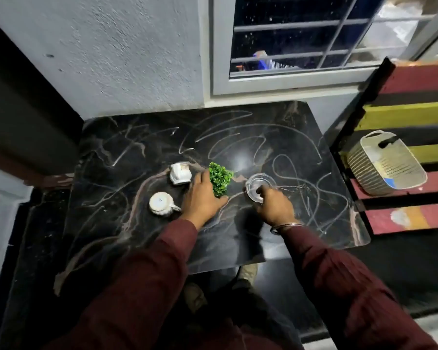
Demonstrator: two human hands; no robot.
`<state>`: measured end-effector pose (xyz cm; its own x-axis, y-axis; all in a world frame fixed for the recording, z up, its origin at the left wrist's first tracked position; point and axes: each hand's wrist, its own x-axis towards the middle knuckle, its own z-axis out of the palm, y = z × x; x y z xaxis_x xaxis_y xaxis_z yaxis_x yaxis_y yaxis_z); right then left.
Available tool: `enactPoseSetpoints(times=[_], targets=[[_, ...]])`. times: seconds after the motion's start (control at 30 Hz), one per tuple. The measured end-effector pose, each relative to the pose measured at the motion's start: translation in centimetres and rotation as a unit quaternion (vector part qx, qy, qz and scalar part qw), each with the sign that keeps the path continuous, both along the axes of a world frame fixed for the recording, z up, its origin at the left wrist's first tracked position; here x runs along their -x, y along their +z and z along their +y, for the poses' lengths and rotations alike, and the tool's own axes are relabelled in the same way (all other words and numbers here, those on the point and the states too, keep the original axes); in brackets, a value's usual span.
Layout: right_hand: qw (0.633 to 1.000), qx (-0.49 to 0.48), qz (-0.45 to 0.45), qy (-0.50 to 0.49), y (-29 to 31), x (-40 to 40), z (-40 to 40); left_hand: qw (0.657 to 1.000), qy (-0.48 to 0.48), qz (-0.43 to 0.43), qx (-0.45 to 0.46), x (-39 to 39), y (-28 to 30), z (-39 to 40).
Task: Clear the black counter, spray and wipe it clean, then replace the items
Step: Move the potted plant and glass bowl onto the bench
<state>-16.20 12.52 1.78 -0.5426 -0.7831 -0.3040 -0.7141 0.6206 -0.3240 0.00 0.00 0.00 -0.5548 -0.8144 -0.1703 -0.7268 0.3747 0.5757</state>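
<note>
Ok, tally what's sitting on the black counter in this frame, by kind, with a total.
White ceramic cups: 2, one lying on its side, one nearer the person
Green plant: 1, left hand on it
Clear glass dish: 1, right hand on its rim
Total: 4 on the counter

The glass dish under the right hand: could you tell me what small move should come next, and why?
Probably lift the glass dish clear of the black counter. The right hand already grips its near rim, and the chalky scribbles across the counter suggest that wiping has not been done, so the items likely still need removing.
</note>
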Motion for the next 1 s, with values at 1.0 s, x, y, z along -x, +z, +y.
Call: enactPoseSetpoints(times=[1.0], targets=[[0.995,-0.021,0.005,0.096,-5.9,6.6,-3.5,0.957,0.220,0.176,-0.064,4.0,-4.2,-0.3]])
